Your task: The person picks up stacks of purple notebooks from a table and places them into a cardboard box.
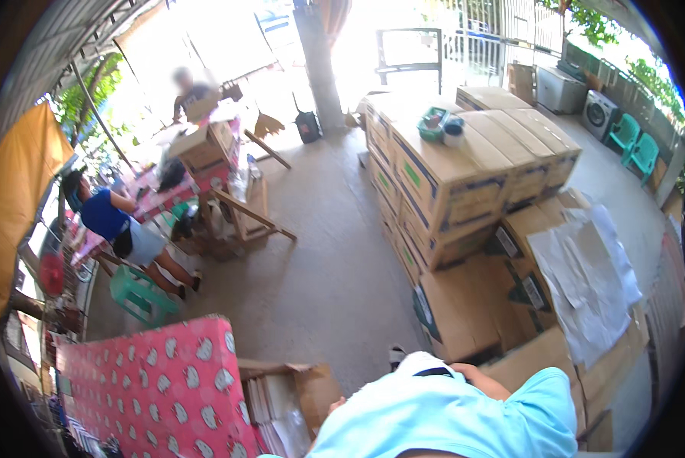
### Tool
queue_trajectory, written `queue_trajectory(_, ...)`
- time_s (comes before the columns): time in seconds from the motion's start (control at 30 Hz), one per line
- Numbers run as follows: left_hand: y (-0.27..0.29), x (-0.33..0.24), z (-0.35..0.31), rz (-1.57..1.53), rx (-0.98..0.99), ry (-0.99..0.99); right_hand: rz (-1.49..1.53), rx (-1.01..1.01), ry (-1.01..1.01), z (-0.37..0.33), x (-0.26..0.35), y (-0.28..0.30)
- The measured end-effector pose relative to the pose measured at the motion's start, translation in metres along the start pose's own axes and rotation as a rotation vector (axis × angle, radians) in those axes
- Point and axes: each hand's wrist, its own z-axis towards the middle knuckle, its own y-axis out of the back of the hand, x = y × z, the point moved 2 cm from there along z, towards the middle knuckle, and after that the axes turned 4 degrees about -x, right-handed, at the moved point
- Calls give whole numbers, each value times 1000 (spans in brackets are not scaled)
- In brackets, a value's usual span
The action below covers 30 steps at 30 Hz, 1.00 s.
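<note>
My light blue shirt (442, 416) fills the lower edge of the view. A bare stretch of my right arm (486, 379) shows above the shirt, next to a low brown cardboard box (464, 309). A sliver of my left arm (335, 402) shows beside an open cardboard box (312, 389) that holds white booklets or papers. Neither hand shows; both are hidden behind my shirt or below the frame.
Stacked cardboard boxes (449, 183) stand at the right, with a green bowl (432, 126) and a cup on top. An open box holds crumpled white paper (586, 282). A red patterned tablecloth (159, 382) lies lower left. A person in a blue top (102, 214) sits by a green stool (140, 294); another person stands further back.
</note>
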Motion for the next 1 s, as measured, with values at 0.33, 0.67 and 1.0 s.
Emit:
queue_trajectory(0.33,77,-205,147,240,-537,87,-244,-111,199,232,189,275)
queue_trajectory(0.67,232,-370,307,163,-491,317,-21,-151,232,423,354,405)
queue_trajectory(1.0,418,-723,538,278,-269,-238,447,-161,15,561,474,542)
